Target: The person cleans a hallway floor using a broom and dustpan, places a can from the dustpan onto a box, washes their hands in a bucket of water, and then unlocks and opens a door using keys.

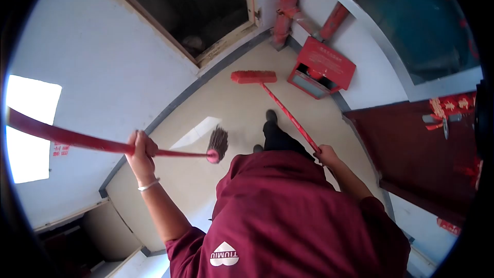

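Note:
My left hand [142, 150] is closed around the red handle of a mop [219, 144], held out to the left of my body. The mop has a pink collar and dark grey-brown strands, and its handle runs past my fist to the left edge of the view. On the other side, my right hand [325, 155] grips the end of a long red broom handle [290, 116]. The wide red broom head [253, 76] rests on the floor ahead of my feet. Whether the mop strands touch the floor I cannot tell.
Near the right wall stands a red fire-equipment box [329, 62], with red pipes [285, 13] in the corner behind. A dark red door [411, 144] is at right. A dark framed opening [190, 7] is in the left wall. My shoe [271, 117] shows on the beige floor [226, 92].

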